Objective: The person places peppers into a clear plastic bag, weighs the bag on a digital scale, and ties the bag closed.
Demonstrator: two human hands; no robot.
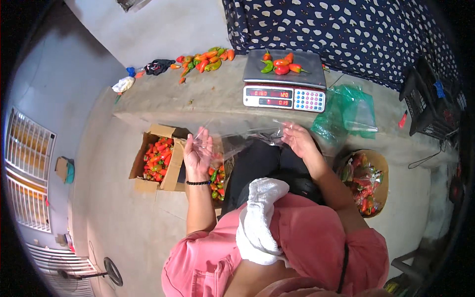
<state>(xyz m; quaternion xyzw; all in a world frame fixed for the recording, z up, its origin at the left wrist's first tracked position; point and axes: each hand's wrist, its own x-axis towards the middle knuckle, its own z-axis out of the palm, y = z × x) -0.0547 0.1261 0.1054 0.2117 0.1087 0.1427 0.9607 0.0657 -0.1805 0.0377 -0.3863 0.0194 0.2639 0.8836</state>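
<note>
A clear plastic bag stretches between my two hands, above my dark-clothed lap. My left hand, with a dark beaded bracelet at the wrist, grips one end with curled fingers. The other end is pinched in my right hand. Ahead, on the ledge, stands a digital scale with a lit red display. Several red, orange and green peppers lie on its grey plate. The thin film makes the bag's exact edges hard to see.
More peppers are heaped on the concrete ledge. Green plastic bags lie right of the scale. Cardboard boxes of peppers stand at left; another box at right holds bagged peppers. A black crate sits far right.
</note>
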